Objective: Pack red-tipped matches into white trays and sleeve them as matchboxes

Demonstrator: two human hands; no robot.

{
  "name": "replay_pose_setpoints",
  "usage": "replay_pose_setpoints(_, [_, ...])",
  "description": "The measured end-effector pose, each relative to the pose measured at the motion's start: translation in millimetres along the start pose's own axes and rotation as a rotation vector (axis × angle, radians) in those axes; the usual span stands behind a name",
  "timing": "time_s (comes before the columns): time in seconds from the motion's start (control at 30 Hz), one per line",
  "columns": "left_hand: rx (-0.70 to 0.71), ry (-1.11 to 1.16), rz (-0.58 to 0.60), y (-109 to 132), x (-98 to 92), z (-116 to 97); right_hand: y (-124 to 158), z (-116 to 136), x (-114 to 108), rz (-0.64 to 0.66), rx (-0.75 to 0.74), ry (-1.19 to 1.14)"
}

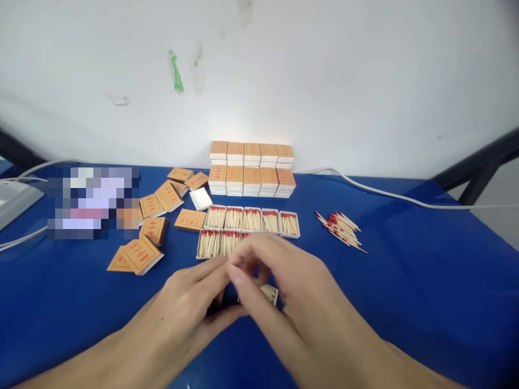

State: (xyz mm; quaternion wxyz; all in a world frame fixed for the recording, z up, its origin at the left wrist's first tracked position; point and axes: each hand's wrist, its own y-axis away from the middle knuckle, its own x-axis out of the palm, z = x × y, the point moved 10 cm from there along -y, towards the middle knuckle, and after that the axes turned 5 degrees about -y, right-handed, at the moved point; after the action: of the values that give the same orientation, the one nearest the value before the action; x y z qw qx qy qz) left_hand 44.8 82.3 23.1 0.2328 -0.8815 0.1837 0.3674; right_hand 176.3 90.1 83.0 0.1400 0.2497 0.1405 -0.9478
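An open matchbox tray [269, 293] with matchsticks in it shows between my hands, low in the middle. My left hand [186, 300] closes around its left side, thumb below and fingers above. My right hand [290, 286] arches over the tray, its fingers curled and its thumb meeting the left fingertips. What the right fingers hold, if anything, is hidden. Just beyond my hands stand two rows of filled matchbox trays [252, 220], red match heads facing the wall; my right hand covers part of the front row.
Closed matchboxes [252, 181] stand stacked in two rows by the wall. Loose orange matchbox sleeves [141, 253] lie scattered on the left, near a pixelated object [95, 200]. A pile of loose matchsticks [343, 229] lies on the blue table [425, 281]; a white cable [377, 193] runs behind.
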Motion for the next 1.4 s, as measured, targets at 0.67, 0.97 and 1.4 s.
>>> replay_pose_setpoints(0.67, [0.148,-0.214,-0.067,-10,-12.7,-19,63,-61,-14,0.07,-0.158,0.419])
replay_pose_setpoints(0.97, [0.055,-0.392,-0.318,-15,-54.2,-21,40,-63,-23,-0.067,-0.18,0.456])
replay_pose_setpoints(1.4, [0.07,-0.357,-0.237,-13,-39.3,-17,44,-61,-22,-0.106,-0.244,0.459])
